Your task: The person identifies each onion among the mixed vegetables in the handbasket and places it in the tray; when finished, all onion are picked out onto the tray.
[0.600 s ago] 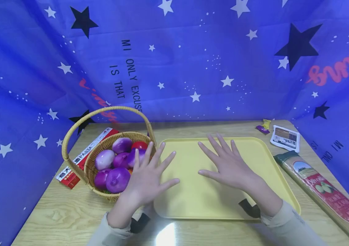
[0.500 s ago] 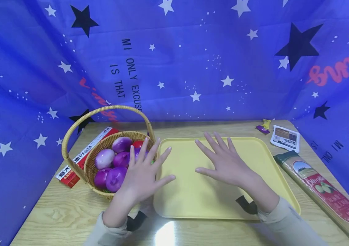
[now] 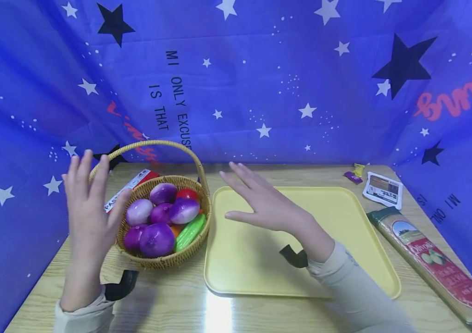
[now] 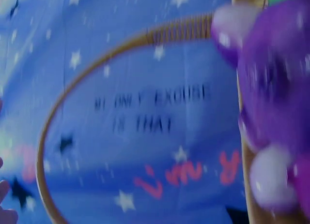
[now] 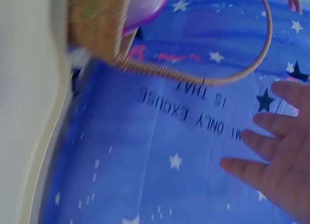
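Observation:
In the head view my left hand (image 3: 90, 217) is raised at the left side of a wicker basket (image 3: 165, 262), its fingers extended upward, overlapping part of the looped handle (image 3: 157, 143). My right hand (image 3: 267, 201) hovers over the left part of a yellow tray (image 3: 344, 240), fingers straight and pointing toward the basket. Neither hand holds anything. Inside the basket lie several purple onions (image 3: 158, 240), purple-and-white turnip-like vegetables (image 3: 184, 211), a red round item (image 3: 188, 194) and a green ridged vegetable (image 3: 191, 232). Whether the left hand touches the handle, I cannot tell.
A red-and-white pasta box (image 3: 136, 182) lies behind the basket, partly hidden. Right of the tray are a long Olivoila noodle packet (image 3: 431, 263), a white flat packet (image 3: 383, 189) and small purple and yellow wrapped pieces (image 3: 354, 175). Blue star-printed cloth (image 3: 261, 83) encloses the table.
My left hand has moved left from the front of the basket to its left side, uncovering the green vegetable. The right hand has shifted left over the tray.

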Tool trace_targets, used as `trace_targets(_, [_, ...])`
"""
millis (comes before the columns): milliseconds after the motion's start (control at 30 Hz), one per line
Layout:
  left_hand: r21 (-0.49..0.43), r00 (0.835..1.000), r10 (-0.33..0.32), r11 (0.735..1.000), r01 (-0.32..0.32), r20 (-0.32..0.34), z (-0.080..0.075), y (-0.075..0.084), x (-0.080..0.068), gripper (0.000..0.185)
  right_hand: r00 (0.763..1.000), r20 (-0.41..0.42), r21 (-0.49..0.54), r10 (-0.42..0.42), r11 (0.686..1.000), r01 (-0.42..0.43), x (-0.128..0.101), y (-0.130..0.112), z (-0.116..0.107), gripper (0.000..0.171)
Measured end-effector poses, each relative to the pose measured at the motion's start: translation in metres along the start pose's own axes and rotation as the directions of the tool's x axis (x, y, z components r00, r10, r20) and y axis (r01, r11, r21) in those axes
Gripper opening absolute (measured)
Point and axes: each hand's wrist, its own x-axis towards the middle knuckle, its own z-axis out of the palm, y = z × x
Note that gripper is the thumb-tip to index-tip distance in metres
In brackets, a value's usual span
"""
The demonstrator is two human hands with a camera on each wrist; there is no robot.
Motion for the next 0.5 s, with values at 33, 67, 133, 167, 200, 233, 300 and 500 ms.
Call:
trace_targets(33, [-0.025,0.999,-0.040,0.999,0.040,-0.035,-0.005,-0.006,0.000,0.063,1.000,0.001,0.029,-0.018,0.999,0.018,0.005,-0.004,0.001,0.079])
trace_targets(67, [-0.048,0.995,-0.086,0.995,0.083,-0.057,-0.010,-0.011,-0.001,0.058,1.000,0.000,0.056,-0.031,0.998,0.031,0.010,-0.009,0.002,0.078])
trace_targets(133, [-0.073,0.982,-0.171,0.983,0.166,-0.078,-0.016,-0.020,-0.004,0.051,0.998,0.001,0.108,-0.057,0.993,0.056,0.021,-0.017,0.005,0.076])
trace_targets(167, [-0.081,0.974,-0.209,0.976,0.202,-0.083,-0.018,-0.024,-0.006,0.050,0.998,0.002,0.133,-0.068,0.989,0.067,0.026,-0.020,0.007,0.075])
trace_targets(200, [-0.083,0.966,-0.246,0.967,0.239,-0.081,-0.020,-0.027,-0.009,0.052,0.997,0.006,0.152,-0.079,0.985,0.077,0.032,-0.023,0.010,0.074])
trace_targets(233, [-0.088,0.959,-0.274,0.960,0.267,-0.077,-0.020,-0.030,-0.011,0.056,0.996,0.008,0.176,-0.091,0.980,0.089,0.037,-0.025,0.014,0.073])
trace_targets(300, [-0.095,0.949,-0.304,0.950,0.297,-0.082,-0.017,-0.038,-0.016,0.058,0.993,0.013,0.225,-0.120,0.968,0.114,0.047,-0.028,0.021,0.069])
trace_targets(500, [-0.107,0.930,-0.353,0.934,0.342,-0.104,-0.006,-0.051,-0.028,0.046,0.988,0.034,0.314,-0.149,0.940,0.131,0.076,-0.027,0.046,0.065])
